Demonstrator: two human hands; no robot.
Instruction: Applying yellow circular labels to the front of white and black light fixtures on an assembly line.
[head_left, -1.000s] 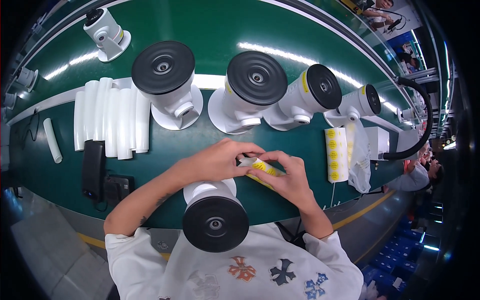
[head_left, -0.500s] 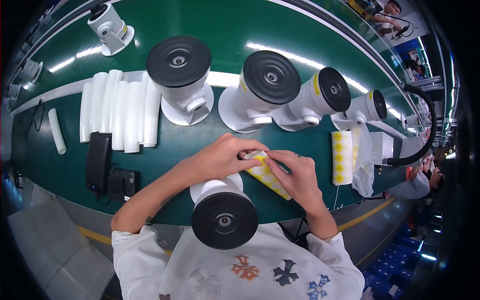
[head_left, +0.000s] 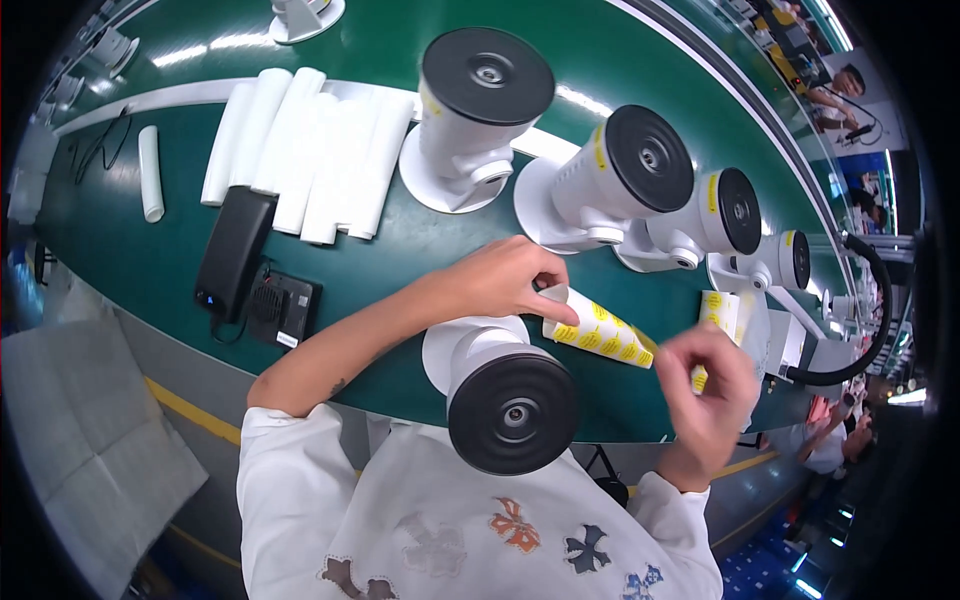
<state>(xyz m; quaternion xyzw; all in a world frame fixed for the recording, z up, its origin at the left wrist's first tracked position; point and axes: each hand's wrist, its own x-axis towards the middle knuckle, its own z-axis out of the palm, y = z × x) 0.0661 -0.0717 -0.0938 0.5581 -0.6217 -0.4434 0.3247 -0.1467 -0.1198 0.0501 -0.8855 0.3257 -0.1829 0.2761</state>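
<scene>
My left hand grips the left end of a curled white sheet of yellow stickers above the green bench. My right hand is off the sheet's right end, blurred by motion, its thumb and finger pinched together. At those fingertips a thin yellow sticker shows, smeared and partly over the sheet. Below my left hand, close to my chest, a white camera unit with a round black disc leans toward me on its white base.
Several similar camera units stand in a row behind my hands. White rolled sheets lie at the left, with a black power bank and a small black box. Another yellow sticker sheet and a black hose are at the right.
My right hand has pulled away from the sheet's left end toward the right, with the yellow sticker at its fingertips. My left hand still holds the sheet. The whole view has shifted.
</scene>
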